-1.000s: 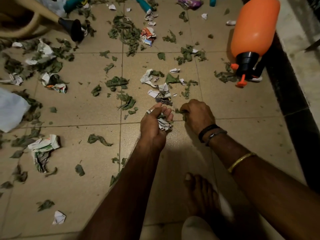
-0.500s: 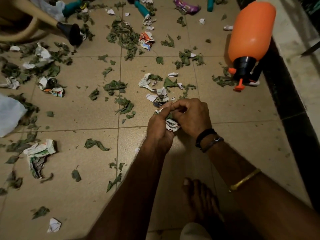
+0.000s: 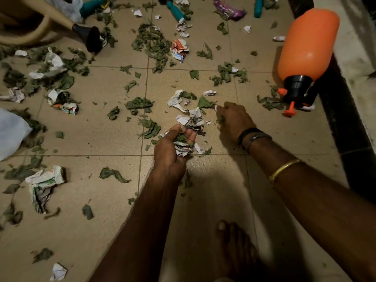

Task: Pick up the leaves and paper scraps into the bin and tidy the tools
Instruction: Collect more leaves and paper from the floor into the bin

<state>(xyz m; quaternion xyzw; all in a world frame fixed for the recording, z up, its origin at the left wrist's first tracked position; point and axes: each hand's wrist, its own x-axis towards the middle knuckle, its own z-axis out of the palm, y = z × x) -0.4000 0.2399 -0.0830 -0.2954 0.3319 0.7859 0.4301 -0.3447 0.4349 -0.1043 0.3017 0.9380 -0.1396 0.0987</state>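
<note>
Green leaf bits [image 3: 151,40] and crumpled paper scraps [image 3: 179,48] lie all over the tan tiled floor. My left hand [image 3: 171,147], palm up near the middle, grips a wad of crumpled paper and leaves [image 3: 183,146]. Just beyond it sits a small heap of newspaper scraps [image 3: 193,120]. My right hand [image 3: 233,119] is further right, fingers curled down on some leaves [image 3: 220,119] on the floor. Teal-handled tools [image 3: 176,11] lie at the far edge. No bin is visible.
An orange sprayer bottle [image 3: 307,45] lies on its side at the right, beside a dark raised kerb [image 3: 341,127]. A beige chair leg with a black foot [image 3: 87,35] stands at the upper left. A white bag [image 3: 10,133] is at the left edge. My bare foot [image 3: 238,249] is below.
My right hand has left my left hand and moved right and forward onto leaves on the floor. My left hand still holds its wad, now turned more palm up.
</note>
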